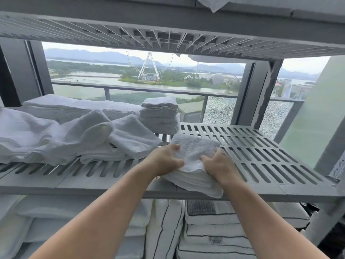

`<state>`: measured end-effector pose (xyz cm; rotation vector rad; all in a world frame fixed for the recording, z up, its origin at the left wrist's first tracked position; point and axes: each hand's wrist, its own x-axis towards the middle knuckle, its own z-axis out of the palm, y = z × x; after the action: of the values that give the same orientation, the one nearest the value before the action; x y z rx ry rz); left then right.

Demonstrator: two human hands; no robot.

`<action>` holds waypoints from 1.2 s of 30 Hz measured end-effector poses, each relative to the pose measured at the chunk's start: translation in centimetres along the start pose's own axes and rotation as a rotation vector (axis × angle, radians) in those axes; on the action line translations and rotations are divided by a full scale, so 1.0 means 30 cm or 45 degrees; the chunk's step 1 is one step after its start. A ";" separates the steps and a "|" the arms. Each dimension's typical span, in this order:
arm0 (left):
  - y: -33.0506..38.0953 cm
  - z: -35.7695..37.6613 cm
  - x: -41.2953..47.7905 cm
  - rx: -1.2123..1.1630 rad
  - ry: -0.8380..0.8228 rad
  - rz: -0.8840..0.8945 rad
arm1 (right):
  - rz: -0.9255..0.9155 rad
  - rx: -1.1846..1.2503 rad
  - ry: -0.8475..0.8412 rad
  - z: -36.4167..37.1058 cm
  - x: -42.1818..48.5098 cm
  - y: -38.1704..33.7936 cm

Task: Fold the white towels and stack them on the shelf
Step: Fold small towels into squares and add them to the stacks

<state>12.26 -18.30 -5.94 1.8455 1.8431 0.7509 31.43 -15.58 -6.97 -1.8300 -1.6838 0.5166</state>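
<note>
A grey slatted shelf (261,156) stands before a window (130,86). Loose towels (56,139) lie left of the folded white towels (194,146) at the shelf's front edge. The left hand (164,159) grips their left side with fingers curled, and the right hand (218,165) clutches their right side. Both forearms reach forward, converging.

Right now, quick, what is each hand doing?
Left hand: grips the stack of folded white towels, left side.
Right hand: grips the same stack, right side.
</note>
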 end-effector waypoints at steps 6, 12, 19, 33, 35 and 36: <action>-0.041 0.017 -0.003 -0.239 0.039 0.177 | -0.026 0.380 0.024 0.001 -0.008 -0.003; -0.031 0.019 0.031 -0.363 0.171 0.287 | -0.146 0.488 0.037 -0.006 0.021 -0.013; 0.002 -0.043 0.131 -0.763 0.253 0.353 | -0.358 0.654 0.059 -0.063 0.103 -0.081; 0.112 -0.299 0.419 -0.598 0.827 0.346 | -0.479 1.118 0.110 -0.096 0.516 -0.343; 0.096 -0.329 0.448 -0.647 0.855 0.324 | -0.469 1.127 0.059 -0.077 0.555 -0.383; 0.085 -0.337 0.462 -0.659 0.874 0.312 | -0.464 1.139 0.041 -0.064 0.568 -0.399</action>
<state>7.36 -5.35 4.50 1.5768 1.5394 1.9323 25.69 1.20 4.14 -0.8664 -1.3740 0.8840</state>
